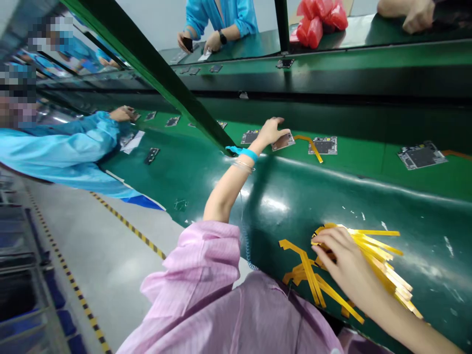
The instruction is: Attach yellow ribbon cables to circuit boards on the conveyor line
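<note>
My left hand reaches out over the green conveyor belt, thumb and fingers apart. It is at a circuit board; whether the fingertips touch the board I cannot tell. A yellow flex cable runs from that board's right side towards another board. Partly behind my left hand lies one more board. Near the front edge of the worktop, my right hand is closed, its fingertips together at the dark end of a yellow flex cable. Fanned out under and beside it is a pile of such cables.
Loose cables lie left of my right hand. A green post slants across the belt. At left, a co-worker's hand is over the belt. Further boards lie along it. Red bags sit at the back. A coiled cord hangs beside me.
</note>
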`<state>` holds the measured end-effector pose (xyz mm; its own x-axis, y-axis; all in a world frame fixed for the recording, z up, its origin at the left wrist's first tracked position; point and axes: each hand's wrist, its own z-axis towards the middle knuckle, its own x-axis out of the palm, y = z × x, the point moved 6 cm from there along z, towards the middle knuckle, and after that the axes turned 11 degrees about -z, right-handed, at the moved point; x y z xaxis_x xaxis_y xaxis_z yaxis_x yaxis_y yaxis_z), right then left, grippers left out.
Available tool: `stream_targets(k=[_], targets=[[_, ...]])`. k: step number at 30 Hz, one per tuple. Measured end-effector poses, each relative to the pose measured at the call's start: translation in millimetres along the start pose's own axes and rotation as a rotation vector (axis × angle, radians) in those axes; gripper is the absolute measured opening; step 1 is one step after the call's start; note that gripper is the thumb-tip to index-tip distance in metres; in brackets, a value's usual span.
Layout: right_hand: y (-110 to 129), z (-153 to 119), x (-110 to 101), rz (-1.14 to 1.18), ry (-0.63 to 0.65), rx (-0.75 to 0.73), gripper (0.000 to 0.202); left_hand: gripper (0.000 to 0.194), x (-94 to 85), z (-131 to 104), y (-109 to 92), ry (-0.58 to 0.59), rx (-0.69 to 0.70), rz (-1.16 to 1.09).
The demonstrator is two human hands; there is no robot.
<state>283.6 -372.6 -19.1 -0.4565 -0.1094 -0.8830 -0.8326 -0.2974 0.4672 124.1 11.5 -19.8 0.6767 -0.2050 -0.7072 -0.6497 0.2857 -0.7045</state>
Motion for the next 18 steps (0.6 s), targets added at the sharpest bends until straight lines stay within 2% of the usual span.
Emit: stream_targets(k=[2,4,8,12,15,18], targets=[[21.0,12.9,20.0,-0.058,0.057,-0.073,0.009,0.042,-1.9,0.8,7.8,-0.076,0.025,0.08],[37.3,25.1,37.6,-0.104,0.081,-0.117,0.005,0.039,-9.0,-4.0,18.1,-0.11,0.031,0.163],[50.4,42.5,61.3,-0.212,0.104,-0.14,0.017,0.033,-41.8,-22.2,46.0,-0.12,0.002,0.343],[47.6,49.2,69.8,-0.241,0.114,-0.134,0.027,0.039,-73.3,-39.1,67.3,-0.153,-0.044,0.514],[43.0,50.1,70.1,-0.231,0.106,-0.126,0.028,0.04,-78.5,-41.7,71.3,-0.18,-0.068,0.615],[38.4,48.7,64.7,-0.2,0.084,-0.12,0.028,0.041,-77.5,-34.1,71.7,-0.212,-0.112,0.698]])
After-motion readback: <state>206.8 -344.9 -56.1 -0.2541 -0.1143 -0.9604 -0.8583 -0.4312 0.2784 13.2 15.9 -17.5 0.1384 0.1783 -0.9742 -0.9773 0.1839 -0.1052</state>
